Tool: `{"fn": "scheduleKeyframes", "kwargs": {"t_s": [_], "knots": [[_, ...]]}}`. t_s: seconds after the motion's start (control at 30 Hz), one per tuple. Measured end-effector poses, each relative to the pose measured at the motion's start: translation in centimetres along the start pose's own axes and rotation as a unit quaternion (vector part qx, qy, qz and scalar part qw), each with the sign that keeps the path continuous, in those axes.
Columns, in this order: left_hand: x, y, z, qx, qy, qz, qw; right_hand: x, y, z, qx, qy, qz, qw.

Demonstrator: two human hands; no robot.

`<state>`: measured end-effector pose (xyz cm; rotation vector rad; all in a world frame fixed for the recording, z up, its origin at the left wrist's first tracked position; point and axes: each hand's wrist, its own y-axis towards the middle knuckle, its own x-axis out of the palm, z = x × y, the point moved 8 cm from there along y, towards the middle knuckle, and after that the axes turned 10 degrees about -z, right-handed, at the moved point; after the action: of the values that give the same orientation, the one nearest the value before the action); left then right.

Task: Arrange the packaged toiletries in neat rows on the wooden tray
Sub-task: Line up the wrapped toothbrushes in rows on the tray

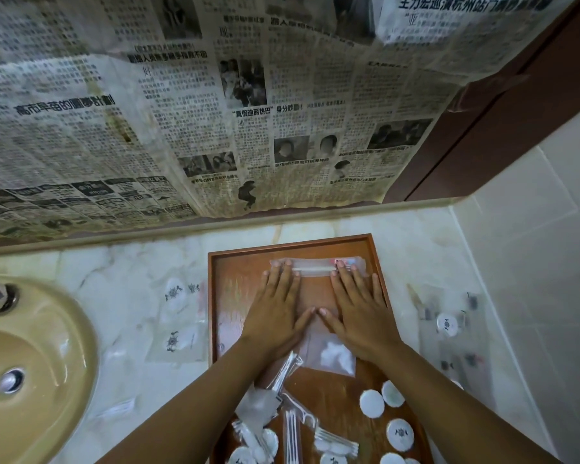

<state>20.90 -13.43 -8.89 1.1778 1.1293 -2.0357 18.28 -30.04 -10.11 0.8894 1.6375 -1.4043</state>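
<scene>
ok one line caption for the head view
Both hands flatten a clear toothbrush packet on the brown wooden tray.

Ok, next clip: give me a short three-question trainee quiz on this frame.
1. True or false: both hands lie flat on the long clear packet at the far end of the wooden tray.
2. Where is the sink: A) person's left, B) person's right?
3. Which side of the tray's near end holds the round white packets?

Key: 1 true, left hand and right hand press it. 2 A. 3 the right.
</scene>
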Motion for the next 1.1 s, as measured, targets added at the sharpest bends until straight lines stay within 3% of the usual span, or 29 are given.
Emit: {"fn": "scheduleKeyframes", "kwargs": {"t_s": [0.13, 0.3, 0.4, 0.53, 0.67, 0.87, 0.97, 1.1], "knots": [[-0.5, -0.2, 0.1, -0.012, -0.024, 0.014, 1.0, -1.4, 0.3, 0.0, 0.0, 0.027, -0.002, 1.0], [-3.2, -1.2, -0.7, -0.047, -0.146, 0.161, 0.975, -2.7, 0.6, 0.5, 0.044, 0.094, 0.021, 0.994], [-4.2, -1.1, -2.1, -0.089, -0.088, 0.199, 0.972, -2.6, 1.1, 0.8, 0.058, 0.121, 0.024, 0.991], [-4.4, -0.7, -2.4, -0.069, 0.019, 0.217, 0.973, -2.9, 1.2, 0.4, 0.052, 0.12, 0.025, 0.991], [-5.2, -0.9, -4.3, -0.115, -0.001, 0.26, 0.959, -3.0, 1.4, 0.4, 0.062, 0.107, 0.007, 0.992], [-5.0, 0.1, -6.1, -0.265, -0.154, 0.169, 0.937, -3.4, 1.8, 0.1, 0.086, 0.105, 0.006, 0.991], [-4.1, 0.5, -7.0, -0.345, -0.26, 0.138, 0.891, -3.5, 2.0, 0.1, 0.084, 0.11, 0.01, 0.99], [-3.9, 1.1, -7.9, -0.352, -0.314, 0.11, 0.875, -3.6, 1.8, 0.4, 0.074, 0.105, 0.017, 0.992]]}}
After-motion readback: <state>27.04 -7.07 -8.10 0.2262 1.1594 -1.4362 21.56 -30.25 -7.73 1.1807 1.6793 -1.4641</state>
